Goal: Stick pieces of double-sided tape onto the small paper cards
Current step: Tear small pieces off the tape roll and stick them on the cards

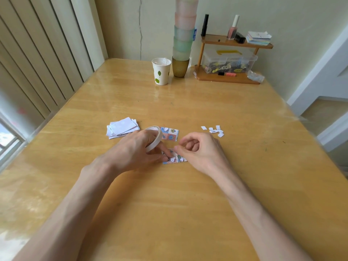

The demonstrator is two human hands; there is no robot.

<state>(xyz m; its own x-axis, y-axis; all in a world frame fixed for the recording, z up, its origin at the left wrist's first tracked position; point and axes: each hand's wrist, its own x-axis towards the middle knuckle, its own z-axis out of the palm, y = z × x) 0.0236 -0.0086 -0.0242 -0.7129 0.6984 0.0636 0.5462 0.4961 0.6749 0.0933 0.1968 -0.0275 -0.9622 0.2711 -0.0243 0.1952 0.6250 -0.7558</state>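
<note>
Head view: small printed card (178,159) flat on worktop (188,204), cartoon squares in blue, pink and green face up. Pinned at its 9 o'clock edge by fingertips of left hand (135,149), likely against sliding; same grip curled round tape roll (155,138), handy for the next piece. Right hand (199,147) grip pinched thumb to forefinger at the card's 12 o'clock edge, on tape or paper too small to tell. Second card (170,133) at 12 o'clock, white stack (122,128) at 10.

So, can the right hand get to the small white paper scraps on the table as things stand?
Probably yes. The white paper scraps lie on the bare table just beyond the right hand, with nothing between them, though that hand is curled over the patterned card.
</note>
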